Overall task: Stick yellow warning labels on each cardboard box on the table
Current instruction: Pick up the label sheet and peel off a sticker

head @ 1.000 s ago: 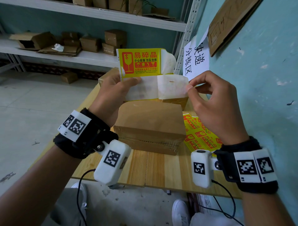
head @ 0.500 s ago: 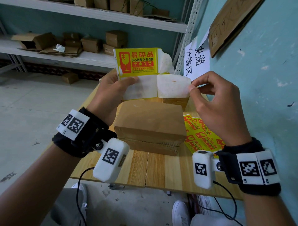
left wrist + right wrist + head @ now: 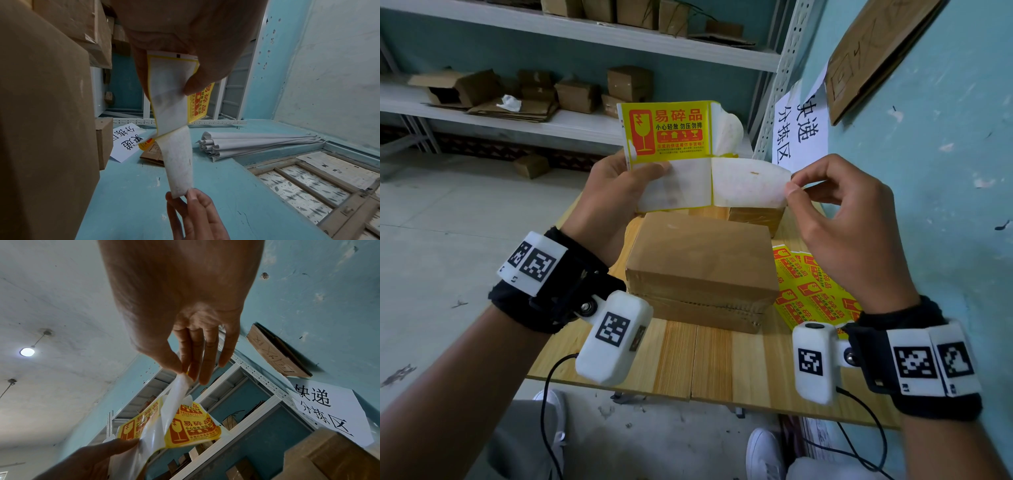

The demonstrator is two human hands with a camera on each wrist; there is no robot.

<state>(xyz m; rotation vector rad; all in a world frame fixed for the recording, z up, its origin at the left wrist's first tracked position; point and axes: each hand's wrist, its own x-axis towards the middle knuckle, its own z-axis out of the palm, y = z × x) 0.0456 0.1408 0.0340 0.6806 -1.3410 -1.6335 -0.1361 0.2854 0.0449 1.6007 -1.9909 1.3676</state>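
The left hand [image 3: 616, 192] grips the label sheet [image 3: 666, 135] while the right hand [image 3: 849, 222] pinches a half-peeled label [image 3: 750, 185] above the cardboard box [image 3: 698, 260].

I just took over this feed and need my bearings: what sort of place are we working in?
Most likely a parcel sorting or packing storeroom. Metal shelving holds small cardboard boxes, a handwritten paper sign on the blue wall reads 快递分拣区 (express sorting area), and sheets of yellow fragile labels lie on the wooden table.
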